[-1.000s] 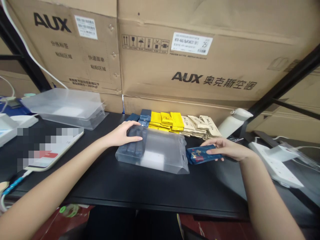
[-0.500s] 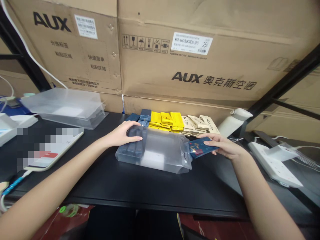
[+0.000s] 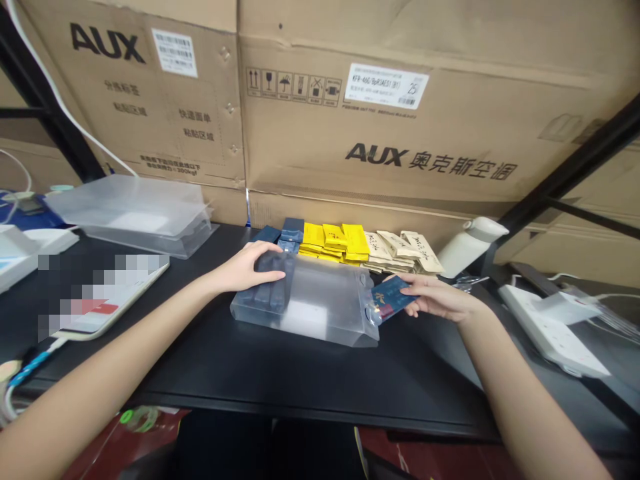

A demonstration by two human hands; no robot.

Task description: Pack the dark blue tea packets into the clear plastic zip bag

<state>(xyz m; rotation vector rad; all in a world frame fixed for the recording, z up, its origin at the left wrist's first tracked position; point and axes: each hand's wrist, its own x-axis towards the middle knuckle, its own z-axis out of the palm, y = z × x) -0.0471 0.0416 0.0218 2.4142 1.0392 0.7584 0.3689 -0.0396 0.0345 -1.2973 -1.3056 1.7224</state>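
Two "AUX" cardboard cartons (image 3: 380, 113) behind blue packet (image 3: 391, 297) in right hand (image 3: 435, 299).

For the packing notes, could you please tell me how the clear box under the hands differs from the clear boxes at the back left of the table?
The near clear box holds dark blue packets at its left end; the far clear boxes look empty. The near one lies singly, steadied by the left hand, with the right hand pushing a blue packet into its open end; the far ones are stacked and untouched. All are frosted plastic on the black table.
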